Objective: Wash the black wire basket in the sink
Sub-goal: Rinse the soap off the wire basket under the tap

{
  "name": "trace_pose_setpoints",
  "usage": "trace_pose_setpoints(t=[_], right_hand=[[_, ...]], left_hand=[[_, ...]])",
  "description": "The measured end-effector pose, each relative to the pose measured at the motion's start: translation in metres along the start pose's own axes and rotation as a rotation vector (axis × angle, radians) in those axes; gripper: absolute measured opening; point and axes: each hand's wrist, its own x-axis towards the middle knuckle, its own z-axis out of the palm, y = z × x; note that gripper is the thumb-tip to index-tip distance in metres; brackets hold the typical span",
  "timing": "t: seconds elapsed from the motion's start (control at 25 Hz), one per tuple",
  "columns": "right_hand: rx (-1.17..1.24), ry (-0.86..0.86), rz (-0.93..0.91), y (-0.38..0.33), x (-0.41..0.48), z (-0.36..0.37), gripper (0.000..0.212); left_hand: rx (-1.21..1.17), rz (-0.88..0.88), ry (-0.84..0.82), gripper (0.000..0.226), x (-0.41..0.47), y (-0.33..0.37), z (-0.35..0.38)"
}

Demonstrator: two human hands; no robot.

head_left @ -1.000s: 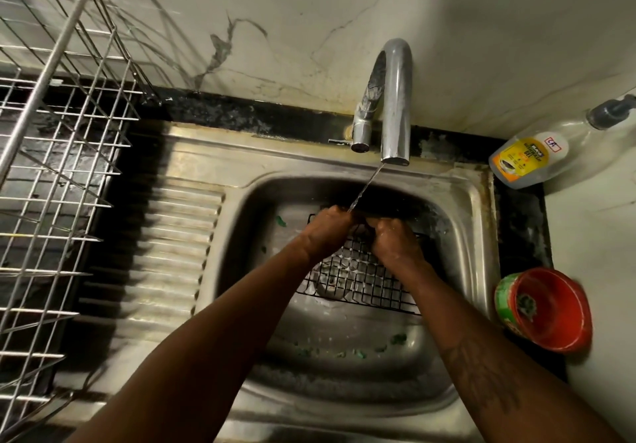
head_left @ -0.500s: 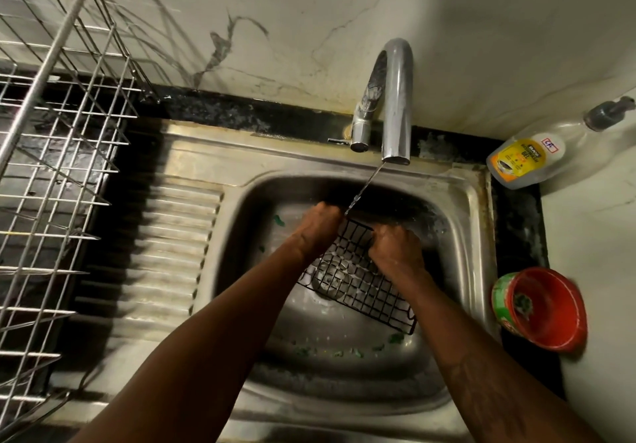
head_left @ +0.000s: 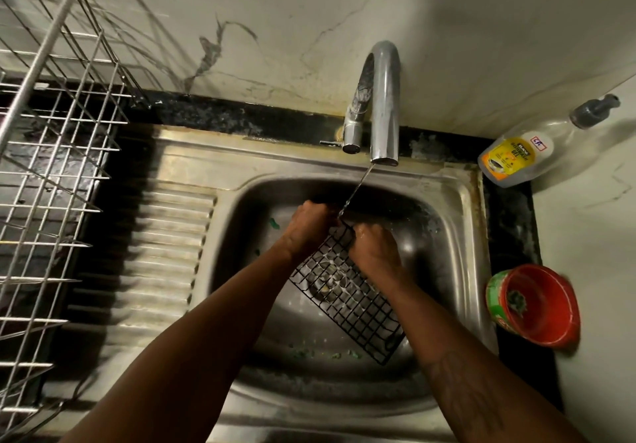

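One drying rack [head_left: 51, 174] stands at the left, cut off by the frame. In the one sink [head_left: 457, 236], the left hand [head_left: 311, 227] and right hand [head_left: 373, 251] each grip the far end of one black wire basket [head_left: 347, 300]; fingers are hidden. Its long axis runs from the tap [head_left: 382, 105] down toward the near right. One bottle [head_left: 526, 153] and one red tub [head_left: 537, 305] sit on the surface.

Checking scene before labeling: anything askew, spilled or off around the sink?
A few things. The soap bottle lies tipped on its side on the counter right of the faucet. Green scraps are scattered on the sink floor. The black wire basket, gripped by both hands, sits tilted diagonally over the drain.
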Motion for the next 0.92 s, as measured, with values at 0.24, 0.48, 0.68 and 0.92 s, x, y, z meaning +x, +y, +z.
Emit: trace_pose_setpoints(t=[0.24,0.48,0.68,0.92], right_hand=[[0.126,-0.045,0.072,-0.005,0.003,0.004,0.014],[0.176,0.0,0.07,-0.002,0.013,0.006,0.02],[0.214,0.048,0.105,-0.004,0.011,0.011,0.024],[0.229,0.045,0.099,0.0,0.01,0.01,0.034]], left_hand=[[0.001,-0.065,-0.121,0.02,0.008,0.0,0.005],[-0.229,-0.17,-0.158,0.019,0.009,0.008,-0.001],[-0.521,-0.309,-0.313,0.019,0.006,-0.022,-0.019],[-0.24,-0.246,-0.275,0.021,0.021,0.005,-0.013]])
